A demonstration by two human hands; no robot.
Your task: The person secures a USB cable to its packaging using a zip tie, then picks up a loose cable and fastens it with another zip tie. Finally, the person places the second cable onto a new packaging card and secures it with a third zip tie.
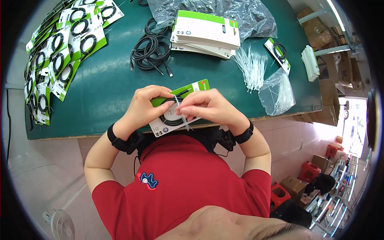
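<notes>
A white and green packaging card with a coiled black cable on it is held over the near edge of the green table. My left hand grips the card's left side. My right hand pinches a white cable tie that crosses the coil. Both hands touch the card.
Finished cards with coiled cables are spread at the far left. Loose black cables lie mid-table beside a stack of blank cards. White cable ties, clear plastic bags and another carded cable sit to the right.
</notes>
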